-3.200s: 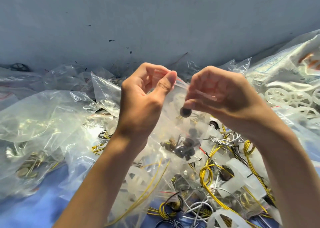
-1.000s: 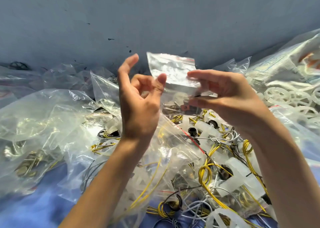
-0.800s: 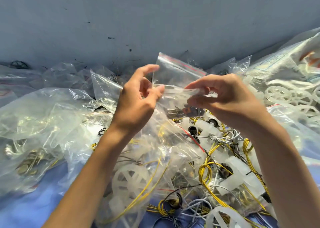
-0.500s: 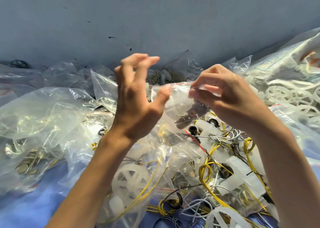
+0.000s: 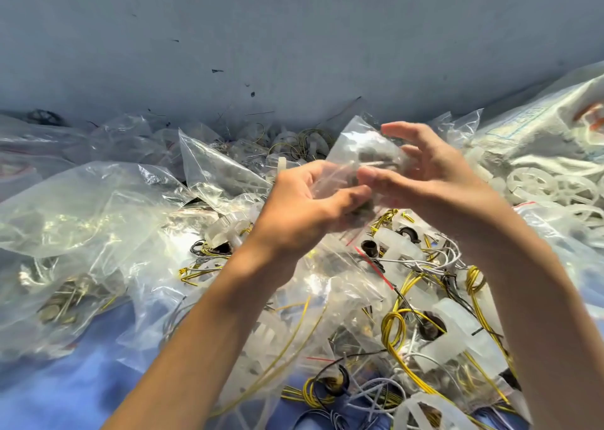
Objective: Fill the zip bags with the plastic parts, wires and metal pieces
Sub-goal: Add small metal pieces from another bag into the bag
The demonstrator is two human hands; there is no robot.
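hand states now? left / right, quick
Left hand: closed, pinching the small zip bag.
Right hand: closed on the same bag, thumb in front, fingers spread behind it; somewhat blurred.

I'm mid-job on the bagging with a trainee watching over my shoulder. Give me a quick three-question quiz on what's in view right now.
1. True or false: the small zip bag lies untouched, with both hands off it.
2. Multiple choice: the white plastic wheels lie A) at the far left of the pile, B) at the right side of the pile, C) inside the held bag.
3. Fill in: the loose coiled wires near the right forearm are mostly ____.

Key
1. False: the left hand and the right hand both hold it up above the pile.
2. B.
3. Yellow.
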